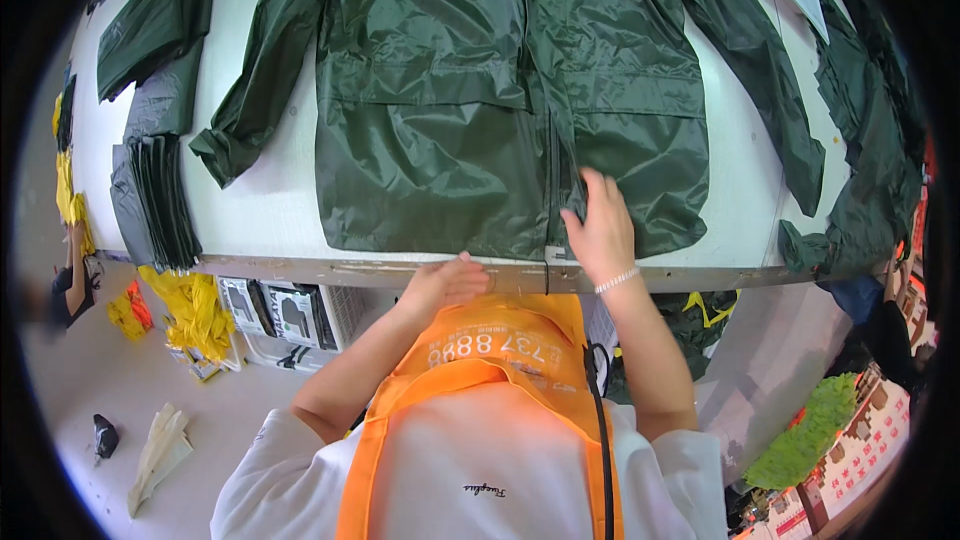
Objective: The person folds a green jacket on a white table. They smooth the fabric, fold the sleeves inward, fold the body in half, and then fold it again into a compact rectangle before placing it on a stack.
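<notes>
Half open and empty over the green jacket [450, 155] (contact unclear), the right hand [604, 230] seemingly smooths it; the open, empty left hand [445, 283] should next steady its hem [420, 248].

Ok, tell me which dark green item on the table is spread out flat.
The jacket in the middle, nearest the right hand. The stacks at left are folded, while the pile at far right lies bunched.
</notes>
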Demonstrator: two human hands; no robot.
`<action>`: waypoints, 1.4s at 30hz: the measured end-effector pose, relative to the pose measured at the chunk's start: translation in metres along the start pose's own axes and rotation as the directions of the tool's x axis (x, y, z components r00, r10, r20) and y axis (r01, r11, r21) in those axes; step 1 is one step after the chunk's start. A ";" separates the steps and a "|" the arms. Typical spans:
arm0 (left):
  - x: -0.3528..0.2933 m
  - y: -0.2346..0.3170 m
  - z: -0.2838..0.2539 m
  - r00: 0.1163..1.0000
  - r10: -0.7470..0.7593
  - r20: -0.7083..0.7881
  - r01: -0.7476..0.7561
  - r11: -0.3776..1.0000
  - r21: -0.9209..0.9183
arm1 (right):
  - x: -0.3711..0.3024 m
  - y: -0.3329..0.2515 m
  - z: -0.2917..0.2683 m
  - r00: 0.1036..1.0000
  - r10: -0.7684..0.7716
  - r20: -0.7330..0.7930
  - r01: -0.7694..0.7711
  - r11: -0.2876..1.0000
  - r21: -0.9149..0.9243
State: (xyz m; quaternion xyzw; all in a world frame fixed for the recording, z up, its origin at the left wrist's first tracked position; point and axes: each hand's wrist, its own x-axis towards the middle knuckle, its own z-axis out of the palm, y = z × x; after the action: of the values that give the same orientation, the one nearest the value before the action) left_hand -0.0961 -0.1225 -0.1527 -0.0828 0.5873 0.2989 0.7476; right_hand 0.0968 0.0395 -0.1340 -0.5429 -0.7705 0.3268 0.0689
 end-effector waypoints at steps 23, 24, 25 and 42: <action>0.040 -0.024 0.079 0.873 0.487 -0.026 -0.459 0.804 -0.377 | -0.058 0.016 0.052 0.973 -0.084 -0.213 0.144 0.948 0.283; 0.039 -0.024 0.079 0.859 0.511 -0.021 -0.482 0.795 -0.367 | -0.059 0.011 0.046 0.984 -0.048 -0.171 0.103 0.938 0.331; 0.037 -0.022 0.078 0.882 0.471 -0.030 -0.453 0.826 -0.335 | -0.059 0.009 0.042 0.992 -0.013 -0.126 0.060 0.925 0.376; -0.031 0.085 0.030 0.529 0.848 -0.025 -0.623 0.408 0.667 | 0.009 0.043 -0.008 0.999 -0.036 0.020 0.016 0.791 0.612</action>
State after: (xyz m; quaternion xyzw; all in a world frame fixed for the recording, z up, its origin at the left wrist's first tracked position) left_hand -0.1218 -0.0501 -0.0956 0.3707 0.7468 0.3853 0.3954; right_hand 0.1307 0.0589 -0.1546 -0.4756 -0.6321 0.5656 0.2332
